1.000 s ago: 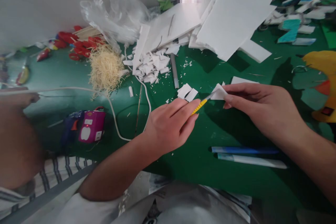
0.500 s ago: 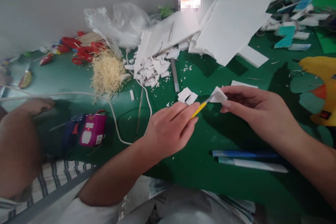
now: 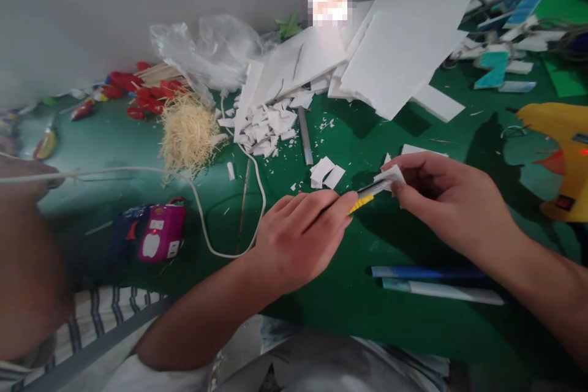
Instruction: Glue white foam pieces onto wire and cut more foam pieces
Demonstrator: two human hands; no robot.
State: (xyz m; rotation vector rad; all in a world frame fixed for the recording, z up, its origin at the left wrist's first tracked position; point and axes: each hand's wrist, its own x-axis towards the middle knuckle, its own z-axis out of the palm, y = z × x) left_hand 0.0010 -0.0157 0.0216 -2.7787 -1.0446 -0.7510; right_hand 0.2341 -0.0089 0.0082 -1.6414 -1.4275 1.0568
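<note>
My left hand point(image 3: 301, 234) is closed around a small yellow craft knife point(image 3: 364, 199), whose blade tip meets a small white foam piece point(image 3: 389, 179). My right hand point(image 3: 448, 199) pinches that foam piece between thumb and fingers, just above the green work surface point(image 3: 358, 294). Two loose white foam offcuts point(image 3: 326, 173) lie on the green surface just left of the knife tip.
A heap of white foam scraps point(image 3: 269, 125) and large foam sheets point(image 3: 399, 43) lie at the back. A straw-like bundle point(image 3: 188, 131), a white cable point(image 3: 202, 208), a pink device point(image 3: 162, 240), a yellow glue gun point(image 3: 565, 153) and two tubes point(image 3: 432, 278) are around. Another person's arm point(image 3: 27, 245) is at left.
The view shifted slightly. My right hand turned the foam piece flatter and lower, and the knife moved down with it; both hands stay close together.
</note>
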